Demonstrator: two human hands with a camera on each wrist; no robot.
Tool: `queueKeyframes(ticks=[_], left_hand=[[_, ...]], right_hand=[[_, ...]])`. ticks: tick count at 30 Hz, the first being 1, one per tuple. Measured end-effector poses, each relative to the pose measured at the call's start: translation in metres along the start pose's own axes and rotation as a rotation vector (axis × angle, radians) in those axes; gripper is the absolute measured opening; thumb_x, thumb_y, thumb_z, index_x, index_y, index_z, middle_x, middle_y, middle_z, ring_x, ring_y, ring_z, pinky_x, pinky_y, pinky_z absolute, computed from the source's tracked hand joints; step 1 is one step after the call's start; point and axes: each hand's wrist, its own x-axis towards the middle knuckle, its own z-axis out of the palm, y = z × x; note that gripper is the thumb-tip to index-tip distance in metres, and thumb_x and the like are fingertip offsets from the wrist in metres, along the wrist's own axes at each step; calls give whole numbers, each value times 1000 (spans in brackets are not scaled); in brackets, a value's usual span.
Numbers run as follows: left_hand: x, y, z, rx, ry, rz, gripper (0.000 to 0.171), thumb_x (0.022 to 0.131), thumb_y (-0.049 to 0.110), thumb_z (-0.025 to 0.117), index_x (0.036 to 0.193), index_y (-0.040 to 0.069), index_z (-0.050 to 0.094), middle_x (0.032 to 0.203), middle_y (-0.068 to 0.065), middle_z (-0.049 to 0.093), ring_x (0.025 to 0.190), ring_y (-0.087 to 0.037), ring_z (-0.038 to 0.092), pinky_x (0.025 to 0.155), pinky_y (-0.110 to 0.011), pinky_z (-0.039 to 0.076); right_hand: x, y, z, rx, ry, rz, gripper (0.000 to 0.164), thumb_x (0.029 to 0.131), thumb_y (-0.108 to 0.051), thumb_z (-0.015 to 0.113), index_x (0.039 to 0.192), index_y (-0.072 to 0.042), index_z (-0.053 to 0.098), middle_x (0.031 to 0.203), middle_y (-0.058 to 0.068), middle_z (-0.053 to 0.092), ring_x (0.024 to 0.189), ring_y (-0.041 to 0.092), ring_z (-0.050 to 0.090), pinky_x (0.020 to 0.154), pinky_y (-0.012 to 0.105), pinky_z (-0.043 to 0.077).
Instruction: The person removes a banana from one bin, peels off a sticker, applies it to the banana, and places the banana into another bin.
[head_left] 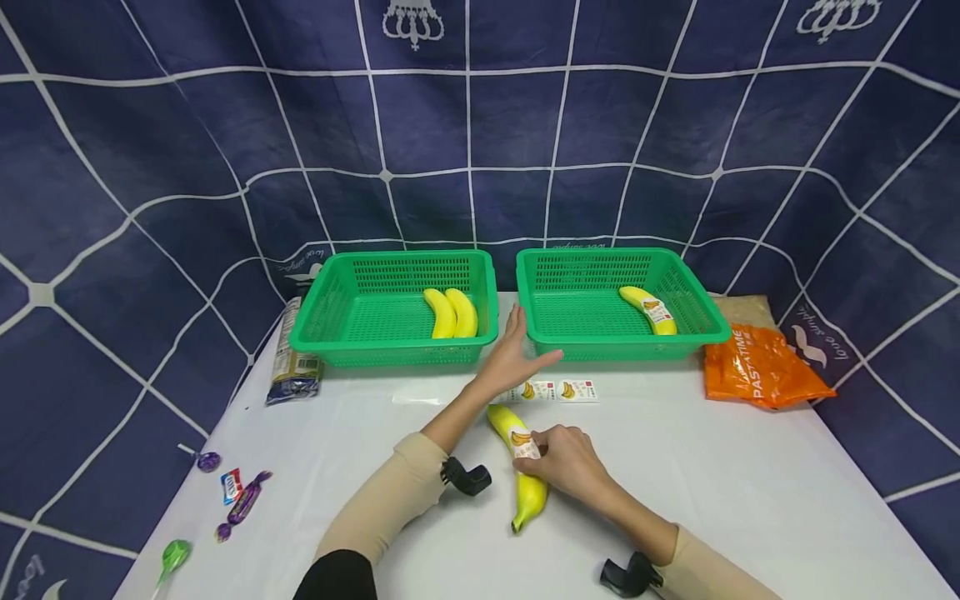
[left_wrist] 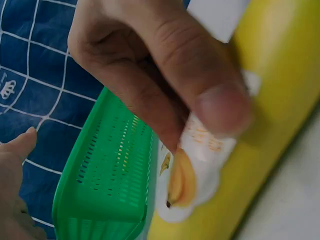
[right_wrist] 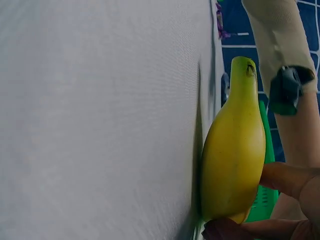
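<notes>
A yellow banana (head_left: 529, 492) lies on the white tabletop, stem end toward the person. On its upper side is a white sticker (head_left: 523, 443) printed with bananas. My right hand (head_left: 567, 463) has its thumb and fingers bent onto the banana at this sticker; the thumb covers part of the sticker in the left wrist view. My left hand (head_left: 512, 358) is raised with fingers spread, holding nothing, in front of the gap between two baskets. Below it, a strip of banana stickers (head_left: 576, 391) lies on the table, partly hidden by the left wrist.
At the back, the left green basket (head_left: 390, 346) contains two bananas (head_left: 452, 313); the right one (head_left: 592, 343) contains a stickered banana (head_left: 642, 302). A dark bag (head_left: 294, 354) and orange pasta bag (head_left: 765, 367) flank them. Wrapped candies (head_left: 246, 500) and a green lollipop (head_left: 176, 553) lie left.
</notes>
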Motion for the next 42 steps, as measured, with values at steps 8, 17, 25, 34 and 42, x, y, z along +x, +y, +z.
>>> queueKeyframes(ticks=[8, 17, 25, 34, 42], left_hand=[[35, -3, 9, -40, 75, -43, 102, 89, 55, 60, 157, 7, 2, 166, -5, -9, 153, -31, -5, 120, -61, 17], [51, -11, 11, -19, 99, -78, 100, 90, 55, 60, 157, 4, 5, 165, -5, -11, 152, -34, 9, 120, -53, 25], [56, -14, 10, 12, 67, -69, 103, 89, 58, 59, 157, 5, 2, 164, -1, -18, 147, -38, 27, 110, -49, 42], [58, -21, 17, -54, 40, -49, 111, 85, 57, 65, 157, 6, -3, 164, -2, -21, 150, -36, 17, 116, -53, 34], [57, -17, 19, -56, 58, -41, 110, 86, 54, 66, 156, 4, -2, 165, -4, -18, 150, -35, 15, 118, -53, 31]], right_hand=[[2, -2, -3, 3, -31, -34, 42, 70, -33, 83, 103, -6, 78, 46, -10, 35, 46, 6, 27, 46, 20, 23], [6, -11, -4, -50, -101, -62, 17, 71, -28, 79, 79, -14, 76, 50, -11, 47, 48, 7, 40, 46, 21, 30], [10, -13, -6, -58, -115, -45, 12, 69, -24, 79, 70, -14, 71, 51, -11, 50, 50, 7, 43, 46, 21, 33], [11, -3, -15, -53, -135, 24, 28, 67, -19, 80, 54, -14, 57, 47, -10, 26, 46, 6, 25, 43, 18, 18], [17, 10, -67, -132, -136, 102, 20, 65, -17, 77, 80, -4, 76, 57, -5, 53, 55, 11, 38, 50, 22, 29]])
